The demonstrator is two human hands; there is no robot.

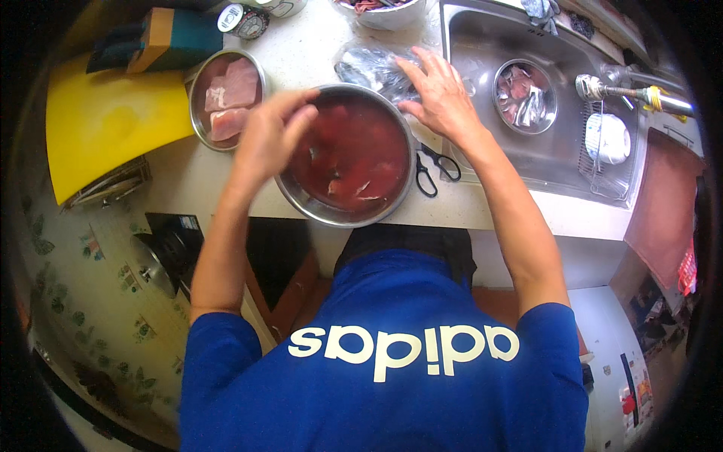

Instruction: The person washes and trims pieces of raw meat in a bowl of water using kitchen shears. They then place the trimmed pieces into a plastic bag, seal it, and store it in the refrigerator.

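A large metal bowl (345, 221) stands before me at the counter's front, filled with dark red liquid (361, 147) in which pale pieces partly show. My left hand (274, 135), slightly blurred, hovers by the bowl's left rim with thumb and fingers apart. Beyond the bowl lies a clear plastic bag (370, 68) with something dark and silvery inside. My right hand (438, 93) spreads its fingers at the bag's right end; whether they touch it I cannot tell. Black-handled scissors (426, 175) rest right of the bowl, their blades hidden. Left of it, a smaller metal bowl (195, 110) holds pink pieces of meat (231, 90).
A sink (525, 164) on the right contains a metal bowl of fish pieces (525, 96), a wire rack and a white bowl (607, 138). The faucet (621, 93) reaches over it. Left are a yellow board (113, 124) and a knife block (169, 39). A white container (390, 17) stands behind.
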